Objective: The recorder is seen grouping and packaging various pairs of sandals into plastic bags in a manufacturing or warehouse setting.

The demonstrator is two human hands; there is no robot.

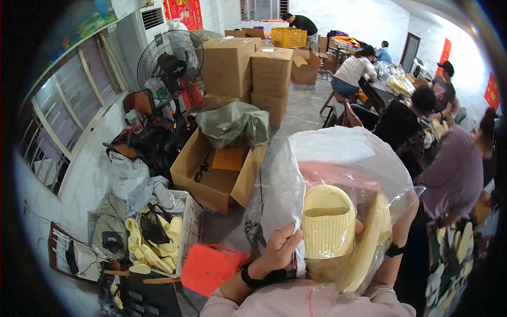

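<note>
Bag: clear plastic bag (343, 158) held up close to camera, pale yellow slippers (327, 222) inside
Left hand (280, 248): fingers closed on bag's left edge
Right hand (406, 211): behind bag — fingers' state cannot tell
Below left: red basket (208, 267), white crate (193, 224) of slippers
Behind: open cardboard box (216, 174) on floor

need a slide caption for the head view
Both hands hold a clear bag with yellow slippers inside.
</note>
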